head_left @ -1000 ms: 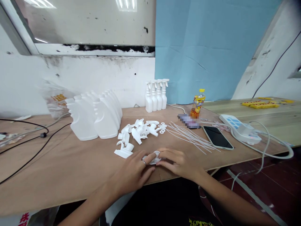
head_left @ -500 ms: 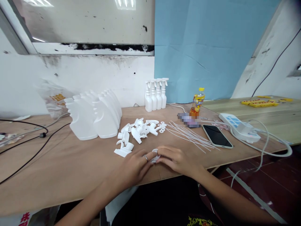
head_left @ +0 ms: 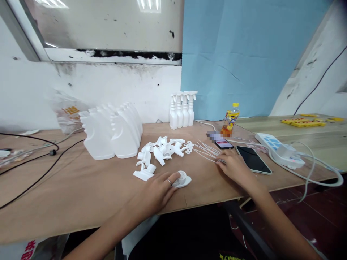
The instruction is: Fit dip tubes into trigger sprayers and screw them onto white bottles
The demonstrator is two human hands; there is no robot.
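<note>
Left hand (head_left: 157, 189) in pinch on one spray head (head_left: 184, 181), right hand (head_left: 234, 166), grip unclear, at thin tubes (head_left: 206, 147), four spray bottles (head_left: 182, 115) beyond

The head camera looks forward and down over the table (head_left: 108, 191).

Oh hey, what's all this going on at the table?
A person is handling white plastic spray parts. Their left hand holds a spray head at the table's near edge, while their right hand is at a bunch of thin white tubes; whether it grips one is unclear. More spray heads lie loosely piled beyond the left hand. Large white bottles stand topless farther left, and four spray bottles with heads on stand at the back.
</note>
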